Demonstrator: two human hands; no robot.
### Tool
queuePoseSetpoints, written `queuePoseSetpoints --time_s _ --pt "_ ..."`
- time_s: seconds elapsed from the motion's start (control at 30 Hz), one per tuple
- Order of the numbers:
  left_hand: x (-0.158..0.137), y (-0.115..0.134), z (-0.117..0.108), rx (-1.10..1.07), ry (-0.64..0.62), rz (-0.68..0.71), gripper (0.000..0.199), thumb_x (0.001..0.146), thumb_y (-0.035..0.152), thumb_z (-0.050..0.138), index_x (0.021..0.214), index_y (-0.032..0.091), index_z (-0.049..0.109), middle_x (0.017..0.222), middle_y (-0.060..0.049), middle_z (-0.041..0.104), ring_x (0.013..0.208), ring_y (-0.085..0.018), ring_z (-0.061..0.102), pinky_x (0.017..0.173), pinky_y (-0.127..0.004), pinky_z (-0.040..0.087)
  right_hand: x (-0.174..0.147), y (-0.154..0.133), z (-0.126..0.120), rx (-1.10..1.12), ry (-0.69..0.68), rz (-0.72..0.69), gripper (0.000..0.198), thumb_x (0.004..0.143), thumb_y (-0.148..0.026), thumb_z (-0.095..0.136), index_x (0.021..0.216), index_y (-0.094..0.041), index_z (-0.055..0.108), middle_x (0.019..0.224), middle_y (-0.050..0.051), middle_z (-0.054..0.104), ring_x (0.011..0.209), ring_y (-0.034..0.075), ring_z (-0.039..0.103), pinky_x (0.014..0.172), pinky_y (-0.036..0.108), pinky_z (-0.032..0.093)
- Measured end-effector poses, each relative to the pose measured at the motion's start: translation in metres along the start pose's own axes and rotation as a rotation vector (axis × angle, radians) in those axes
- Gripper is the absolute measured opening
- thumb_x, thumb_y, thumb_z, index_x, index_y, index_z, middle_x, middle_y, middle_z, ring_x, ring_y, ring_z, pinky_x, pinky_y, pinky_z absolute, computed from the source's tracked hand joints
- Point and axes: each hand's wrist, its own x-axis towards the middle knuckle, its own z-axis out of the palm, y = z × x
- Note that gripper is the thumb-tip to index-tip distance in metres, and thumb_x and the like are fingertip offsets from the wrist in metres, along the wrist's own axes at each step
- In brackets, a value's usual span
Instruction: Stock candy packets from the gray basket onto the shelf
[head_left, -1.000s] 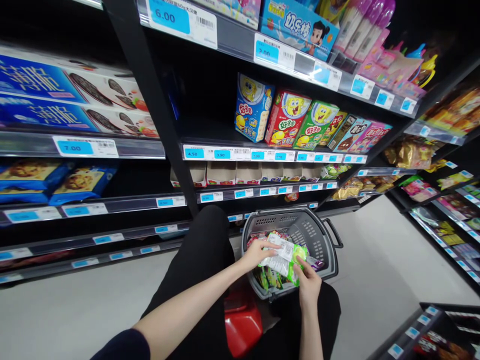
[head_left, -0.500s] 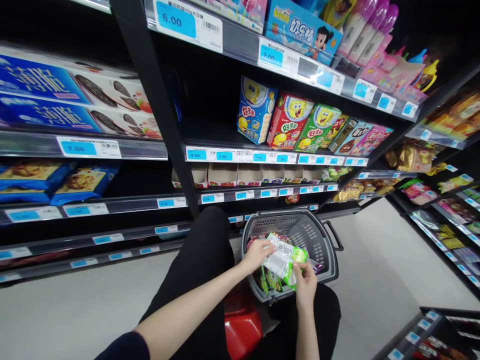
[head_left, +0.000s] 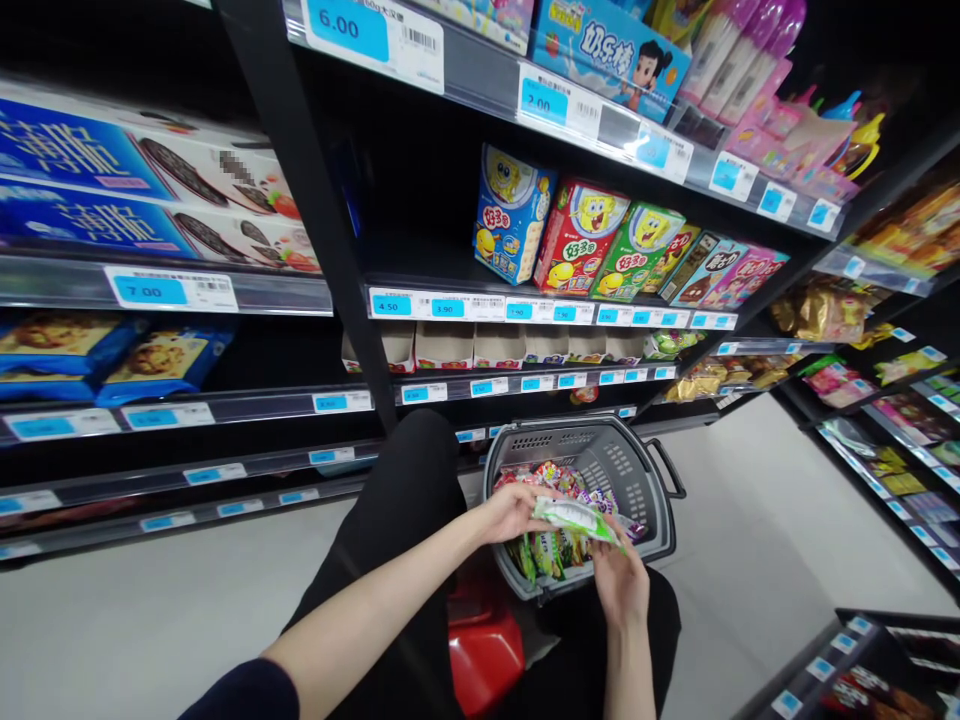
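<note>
Between my two hands is a green and white snack packet point(head_left: 576, 516), tilted so that it shows nearly edge-on. My left hand point(head_left: 517, 510) is closed on its left end, and my right hand point(head_left: 619, 570) grips its right end from below. Both hands are over a grey shopping basket point(head_left: 651, 500) that stands in front of my knees. Inside the basket lie several small packets point(head_left: 549, 552) in green, red and purple, partly hidden under my hands and the held packet.
Shelves with price tags point(head_left: 442, 309) run along the front. Cartoon snack boxes point(head_left: 581, 240) stand on the middle shelf, over open cardboard trays point(head_left: 501, 347). Blue cookie cartons point(head_left: 82, 225) lie at left. Something red and plastic point(head_left: 486, 655) is between my legs. Tiled floor point(head_left: 750, 540) stretches right.
The held packet has turned from showing its broad printed back to nearly edge-on. My right hand has shifted slightly right and down, and more of the basket's packets show.
</note>
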Motion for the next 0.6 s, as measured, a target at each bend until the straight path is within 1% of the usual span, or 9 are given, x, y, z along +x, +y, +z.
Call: queuePoseSetpoints --time_s 0.03,0.1,0.2,0.23,0.3,0.37,0.4,0.5,0.6 --pt "-0.002 0.002 0.001 -0.010 -0.047 -0.008 0.038 0.052 0.006 0.048 0.087 0.005 0.063 0.078 -0.012 0.066 0.079 -0.021 0.061 0.079 -0.036 0.043 0.000 0.000 -0.001 0.002 -0.015 -0.017 0.029 0.067 -0.036 0.058 0.090 -0.019 0.064 0.093 0.006 0.066 0.088 0.019 0.059 0.081 0.037 0.044" --pt "-0.005 0.005 0.003 0.040 -0.063 -0.001 0.040 0.053 0.003 0.051 0.091 0.006 0.061 0.083 -0.012 0.067 0.085 -0.021 0.062 0.084 -0.035 0.042 0.001 0.001 -0.001 -0.045 -0.002 -0.046 0.028 0.064 -0.034 0.062 0.088 -0.019 0.063 0.090 0.006 0.067 0.087 0.020 0.060 0.080 0.037 0.045" --pt "-0.004 0.001 0.000 0.233 0.025 -0.028 0.028 0.063 0.015 0.060 0.091 0.009 0.059 0.085 -0.011 0.067 0.080 -0.021 0.064 0.075 -0.034 0.045 0.004 0.008 0.000 -0.201 0.119 -0.018 0.025 0.061 -0.037 0.067 0.077 -0.019 0.061 0.079 0.005 0.068 0.081 0.020 0.063 0.072 0.035 0.049" --pt "-0.002 -0.001 -0.002 0.319 0.069 -0.048 0.025 0.066 0.024 0.061 0.087 0.010 0.059 0.082 -0.011 0.067 0.074 -0.021 0.065 0.069 -0.033 0.047 0.005 0.010 -0.001 -0.261 0.166 0.007 0.026 0.060 -0.041 0.067 0.073 -0.019 0.060 0.072 0.004 0.067 0.074 0.019 0.064 0.067 0.033 0.050" --pt "0.001 -0.005 -0.009 0.528 0.169 -0.079 0.029 0.068 0.040 0.060 0.072 0.012 0.057 0.067 -0.008 0.066 0.057 -0.017 0.062 0.056 -0.029 0.045 0.006 0.013 -0.002 -0.363 0.248 0.042 0.030 0.058 -0.046 0.067 0.066 -0.019 0.058 0.051 -0.002 0.061 0.054 0.016 0.061 0.051 0.028 0.049" --pt "0.006 -0.009 -0.015 0.773 0.283 -0.051 0.036 0.065 0.048 0.058 0.056 0.014 0.051 0.045 -0.001 0.056 0.040 -0.012 0.052 0.046 -0.024 0.039 0.008 0.014 -0.006 -0.421 0.304 0.051 0.030 0.055 -0.045 0.070 0.060 -0.017 0.059 0.036 -0.006 0.050 0.038 0.013 0.052 0.039 0.025 0.042" --pt "0.008 -0.010 -0.018 0.884 0.328 -0.019 0.039 0.065 0.050 0.057 0.051 0.015 0.048 0.038 0.003 0.049 0.036 -0.010 0.046 0.043 -0.022 0.035 0.008 0.013 -0.007 -0.437 0.320 0.052 0.029 0.053 -0.043 0.071 0.058 -0.016 0.060 0.034 -0.007 0.048 0.035 0.012 0.049 0.037 0.024 0.039" --pt "0.013 -0.010 -0.023 1.065 0.388 0.057 0.040 0.064 0.051 0.054 0.046 0.016 0.044 0.033 0.006 0.037 0.034 -0.008 0.037 0.040 -0.020 0.027 0.007 0.010 -0.007 -0.477 0.333 0.055 0.028 0.049 -0.037 0.075 0.058 -0.014 0.063 0.043 -0.003 0.059 0.043 0.014 0.054 0.042 0.024 0.042" --pt "0.014 -0.010 -0.025 1.096 0.366 0.032 0.039 0.065 0.051 0.051 0.047 0.016 0.045 0.034 0.006 0.037 0.036 -0.008 0.035 0.041 -0.020 0.025 0.003 0.009 0.001 -0.448 0.258 0.071 0.035 0.052 -0.040 0.073 0.074 -0.014 0.066 0.065 0.003 0.069 0.055 0.018 0.061 0.048 0.026 0.046"
